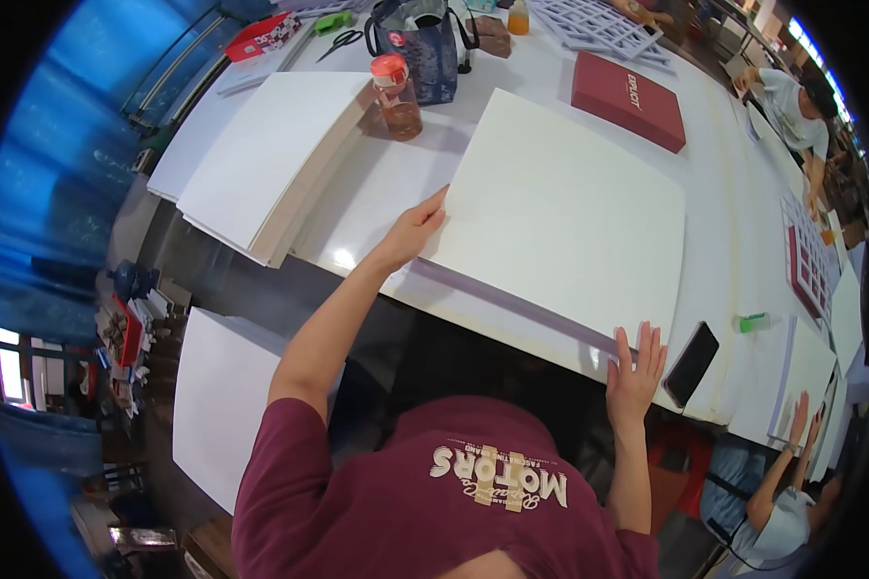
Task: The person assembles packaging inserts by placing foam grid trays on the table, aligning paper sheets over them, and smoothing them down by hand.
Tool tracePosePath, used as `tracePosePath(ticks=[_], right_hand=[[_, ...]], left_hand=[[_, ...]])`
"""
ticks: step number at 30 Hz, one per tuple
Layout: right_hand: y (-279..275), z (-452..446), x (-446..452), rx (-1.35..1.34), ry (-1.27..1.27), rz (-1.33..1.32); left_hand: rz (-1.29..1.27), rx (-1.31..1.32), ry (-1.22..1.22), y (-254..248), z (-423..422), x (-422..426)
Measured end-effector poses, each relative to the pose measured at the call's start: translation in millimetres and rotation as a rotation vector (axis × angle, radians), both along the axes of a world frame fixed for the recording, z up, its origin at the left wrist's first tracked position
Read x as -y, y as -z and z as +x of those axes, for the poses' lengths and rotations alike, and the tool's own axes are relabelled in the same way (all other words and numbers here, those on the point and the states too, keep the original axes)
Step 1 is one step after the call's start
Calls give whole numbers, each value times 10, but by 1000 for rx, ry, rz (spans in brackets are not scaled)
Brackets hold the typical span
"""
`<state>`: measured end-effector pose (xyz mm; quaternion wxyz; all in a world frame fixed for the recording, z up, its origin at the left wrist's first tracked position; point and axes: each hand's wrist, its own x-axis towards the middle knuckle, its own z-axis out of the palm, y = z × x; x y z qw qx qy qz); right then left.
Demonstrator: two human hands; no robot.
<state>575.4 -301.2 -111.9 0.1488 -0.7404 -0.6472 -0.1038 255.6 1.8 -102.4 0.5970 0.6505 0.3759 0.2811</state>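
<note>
A large white square board (pixel 570 212), thick at its front edge, lies near the front of the white table; I cannot tell if it is one piece or a stack. My left hand (pixel 417 230) is closed on its left edge, thumb on the near side and the other fingers partly hidden. At the front right corner, my right hand (pixel 634 374) touches the board with its fingers stretched out and apart. Just right of that hand lies a black phone (pixel 692 363).
A tall stack of white sheets (pixel 270 145) stands at the left, beside a red-capped bottle (pixel 396 96). Behind are a dark bag (pixel 425 48), scissors (pixel 342 42), a dark red box (pixel 628 101) and white lattices (pixel 603 31). Co-workers sit at the right.
</note>
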Motion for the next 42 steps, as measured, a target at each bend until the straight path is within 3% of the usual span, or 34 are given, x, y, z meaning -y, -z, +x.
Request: tracePosePath(ticks=[12,16,18,23,27,31,40,42], right_hand=[[-9,-3,-3,-17,-11,6],[41,34,-5,-39,0,5],[59,54,9,-63,22,1],[-93,41,43,-135,13,32],[-62,91,59,-278,79,135],[-29,294,12,-180,156,147],[-76,916,-900,-282,245,-31],[-101,1060,-1209,-194,256,-137]], left_hand=[[229,-112,-11,100,-15,6],[434,-145,16,534,-92,-192],[403,-250,13,593,-122,-243],[411,-251,55,393,-116,-175],[495,-397,74,248,-67,-129],[568,-525,92,129,-31,-76],[678,-703,148,-119,53,-17],[715,-732,159,-93,40,-35]])
